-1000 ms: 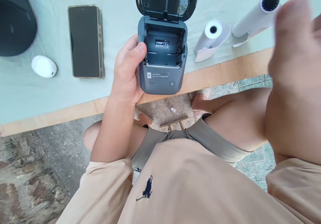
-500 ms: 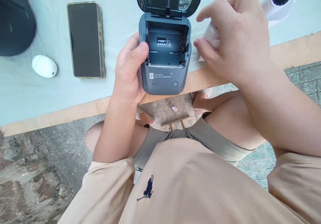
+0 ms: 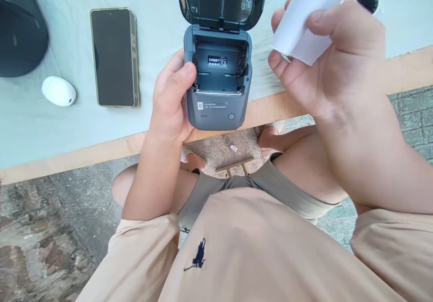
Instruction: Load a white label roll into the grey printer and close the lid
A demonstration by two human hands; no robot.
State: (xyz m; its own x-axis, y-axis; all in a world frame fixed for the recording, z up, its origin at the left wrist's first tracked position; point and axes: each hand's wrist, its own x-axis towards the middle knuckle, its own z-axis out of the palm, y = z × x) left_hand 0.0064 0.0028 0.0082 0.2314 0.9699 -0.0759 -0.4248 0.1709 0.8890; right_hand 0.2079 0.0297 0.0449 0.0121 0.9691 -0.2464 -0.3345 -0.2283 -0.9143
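Observation:
My left hand grips the left side of a dark grey label printer, thumb on its rim. The printer's black lid is flipped up, and its paper bay, with a small printed label inside, holds no roll. Up on the right, my right hand is closed around a white paper roll, with its loose end hanging between thumb and fingers. The roll is held above the table, to the right of the printer and apart from it.
A smartphone in a clear-edged case lies left of the printer, with a white oval earbud case beyond it. A large black object occupies the far left. Behind my right hand is a white device with a dark round face. The table's wooden edge is near my knees.
My right hand has lifted the white paper roll off the table and turned palm-up with it. The left hand and printer have shifted slightly left.

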